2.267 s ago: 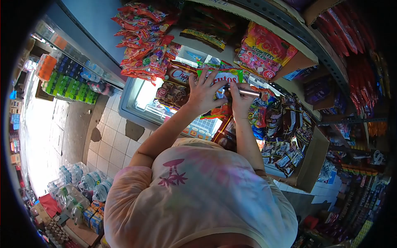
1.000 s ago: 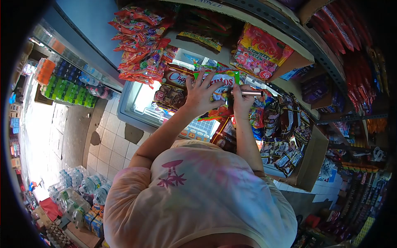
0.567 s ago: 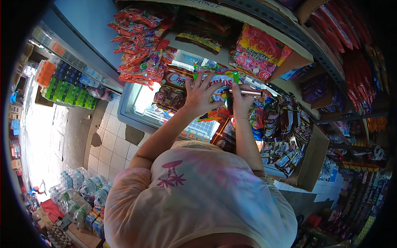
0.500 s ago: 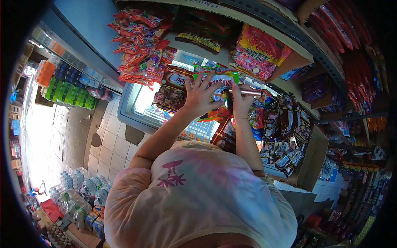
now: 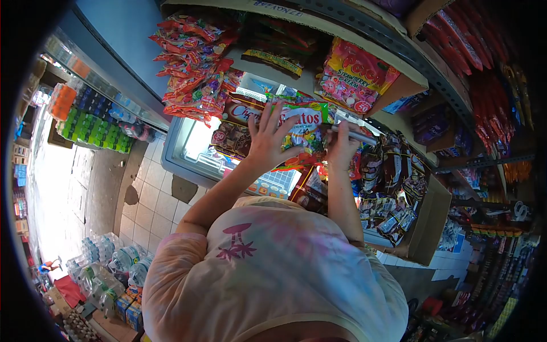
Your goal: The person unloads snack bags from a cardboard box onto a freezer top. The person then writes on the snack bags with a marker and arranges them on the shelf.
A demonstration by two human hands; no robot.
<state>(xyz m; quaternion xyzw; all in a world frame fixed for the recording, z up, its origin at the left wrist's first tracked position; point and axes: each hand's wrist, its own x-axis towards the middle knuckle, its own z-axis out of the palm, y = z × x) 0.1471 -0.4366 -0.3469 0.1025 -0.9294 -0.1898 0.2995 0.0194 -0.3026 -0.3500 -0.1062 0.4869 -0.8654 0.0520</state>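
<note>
My left hand lies with spread fingers on the left part of a green-topped candy bag, which has dark handwritten marks on it. At the bag's right edge, my right hand grips a silvery marker, its dark end toward the bag. A brown candy bag is just left of my left hand. Other candy bags lie under and around the green-topped one, over a lit glass-topped freezer.
Red candy packs hang at the upper left. A pink candy bag stands on the shelf above my hands. An open cardboard box of dark packets is at the right. Bottle packs stand on the lower left.
My right hand and the marker have moved right, away from the writing on the bag. My left hand has slid slightly left, uncovering more of the bag's label.
</note>
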